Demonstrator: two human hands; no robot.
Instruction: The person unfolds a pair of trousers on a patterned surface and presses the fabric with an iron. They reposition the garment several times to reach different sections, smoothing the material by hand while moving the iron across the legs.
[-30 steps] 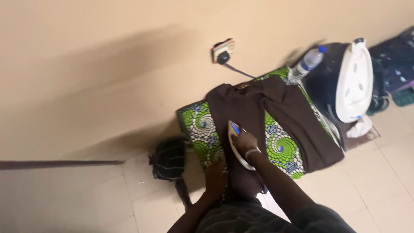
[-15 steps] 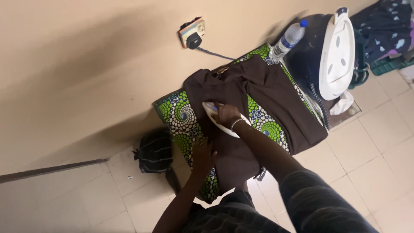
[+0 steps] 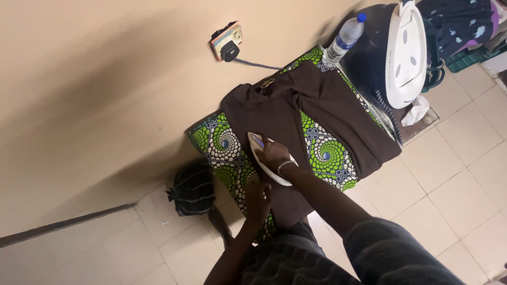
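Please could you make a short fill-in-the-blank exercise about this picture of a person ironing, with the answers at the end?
1. The right hand grips a white ____ on the brown trousers.
2. The left hand presses flat on the ____ trousers.
3. The trousers lie on a cloth with a green ____ pattern.
4. A clear plastic ____ with a blue cap stands near the wall.

Missing words: iron; brown; spiral; bottle

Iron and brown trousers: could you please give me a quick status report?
Right hand gripping white iron, soleplate down on brown trousers. Left hand flat on the trouser leg. Water bottle stands at far edge, clear.
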